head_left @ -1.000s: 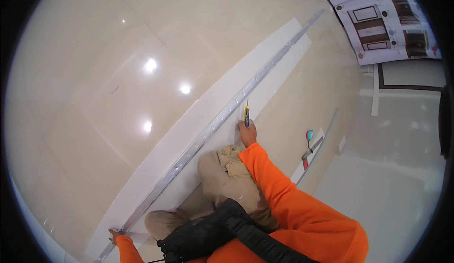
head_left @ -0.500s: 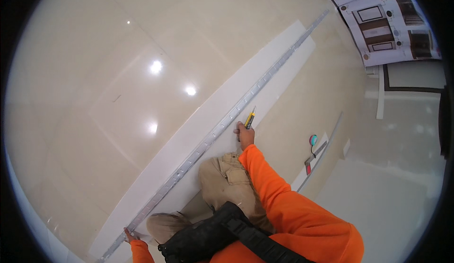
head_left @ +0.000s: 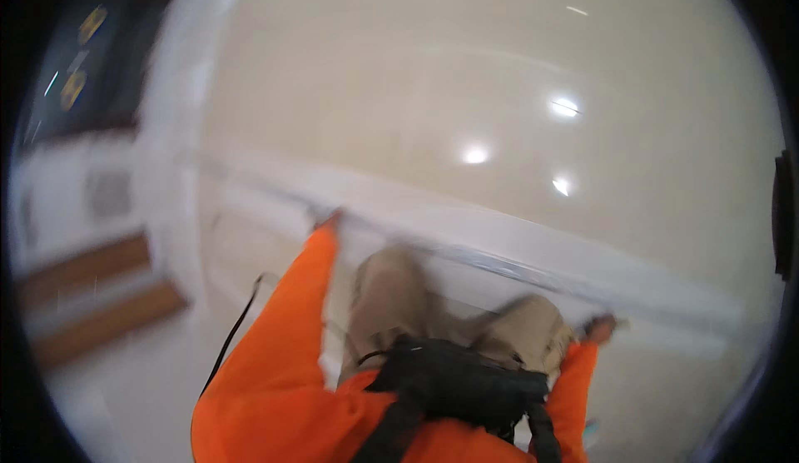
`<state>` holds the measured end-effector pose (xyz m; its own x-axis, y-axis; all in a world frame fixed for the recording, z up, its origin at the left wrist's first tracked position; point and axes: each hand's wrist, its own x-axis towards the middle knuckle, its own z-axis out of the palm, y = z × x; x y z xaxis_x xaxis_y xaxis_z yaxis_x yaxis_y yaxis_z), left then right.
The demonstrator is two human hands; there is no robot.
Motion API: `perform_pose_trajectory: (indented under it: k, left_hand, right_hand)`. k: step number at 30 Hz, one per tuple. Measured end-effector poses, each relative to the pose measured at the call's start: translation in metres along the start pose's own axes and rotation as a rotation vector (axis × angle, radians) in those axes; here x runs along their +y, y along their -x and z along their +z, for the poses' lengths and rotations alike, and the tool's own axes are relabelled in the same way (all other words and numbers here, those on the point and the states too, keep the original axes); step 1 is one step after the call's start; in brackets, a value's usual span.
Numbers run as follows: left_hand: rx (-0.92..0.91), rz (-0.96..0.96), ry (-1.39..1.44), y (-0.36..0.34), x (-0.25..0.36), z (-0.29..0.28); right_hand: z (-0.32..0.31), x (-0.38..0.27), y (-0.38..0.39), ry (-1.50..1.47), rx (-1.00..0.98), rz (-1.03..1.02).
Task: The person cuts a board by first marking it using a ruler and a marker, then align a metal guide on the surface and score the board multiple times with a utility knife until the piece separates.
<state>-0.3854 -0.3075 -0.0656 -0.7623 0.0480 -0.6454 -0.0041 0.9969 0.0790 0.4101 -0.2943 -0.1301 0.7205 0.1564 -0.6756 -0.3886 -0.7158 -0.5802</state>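
View has swung hard to my left since half a second ago; the frame is smeared. The wall drawings have gone out of sight, and brown boards (head_left: 108,301) now show at left. The long metal strip (head_left: 508,267) runs across in front of my knees (head_left: 533,317), lying along the white panel (head_left: 466,220) on the glossy floor (head_left: 374,88).

Left hand (head_left: 327,217): out at the strip, to the left of my knees, arm extended. Fingers too blurred; I cannot tell how far open they are, or whether they press or grip.

Right hand (head_left: 599,328): beyond my right knee, just on the near side of the strip. Fingers look curled round the utility knife (head_left: 622,324), of which only a yellowish blur shows; blade not readable.

Meaning, as I judge it: my attention is shifting to the left end, perhaps to check the strip's lie there. No cut line is legible.
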Motion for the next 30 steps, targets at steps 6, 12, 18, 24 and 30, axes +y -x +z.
perform_pose_trajectory:
  k: [6,12,18,24,30]
  left_hand:
    - [0.361,-0.049,0.197,0.025,0.026,0.006]
    - [0.334,-0.198,0.239,0.055,0.088,0.018]
    - [0.278,-0.261,0.282,0.053,0.087,-0.019]
    - [0.228,-0.285,0.370,0.034,0.117,-0.021]
    - [0.249,-0.360,0.309,-0.021,0.084,-0.039]
  right_hand:
    - [-0.033,0.008,-0.067,0.134,0.053,-0.108]
    - [-0.046,-0.045,-0.112,0.021,0.071,0.014]
    - [-0.006,-0.093,-0.040,0.065,0.069,0.065]
    - [-0.019,-0.107,-0.101,0.088,-0.151,0.140]
    - [-0.007,-0.098,-0.105,0.162,-0.165,0.200]
